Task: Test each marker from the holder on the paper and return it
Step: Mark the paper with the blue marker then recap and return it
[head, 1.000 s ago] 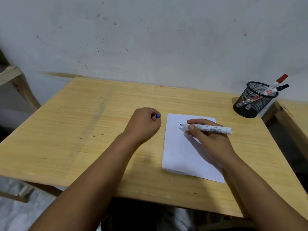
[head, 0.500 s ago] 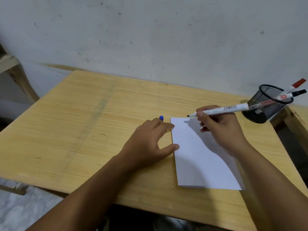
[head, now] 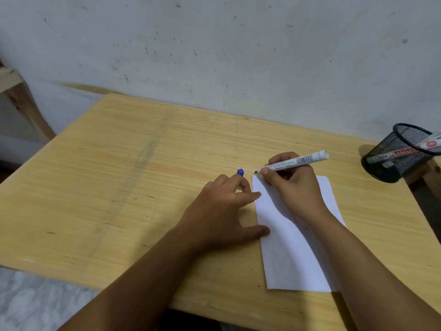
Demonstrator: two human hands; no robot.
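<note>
A white sheet of paper (head: pixel 294 249) lies on the wooden table (head: pixel 119 187). My right hand (head: pixel 294 191) grips an uncapped white marker (head: pixel 294 161), whose dark tip sits at the paper's far left corner. My left hand (head: pixel 219 211) rests beside the sheet with thumb and a fingertip on its left edge. A blue cap (head: pixel 240 172) sticks out from between that hand's fingers. The black mesh holder (head: pixel 393 161) stands at the far right, with a red-labelled marker (head: pixel 429 144) leaning in it.
A grey wall runs right behind the table. The holder stands close to the table's right edge, where another wooden surface adjoins. A wooden frame shows at the far left.
My left hand opened from a fist and spread onto the paper's left edge, still with the blue cap. My right hand brought the marker's tip down to the sheet's far left corner.
</note>
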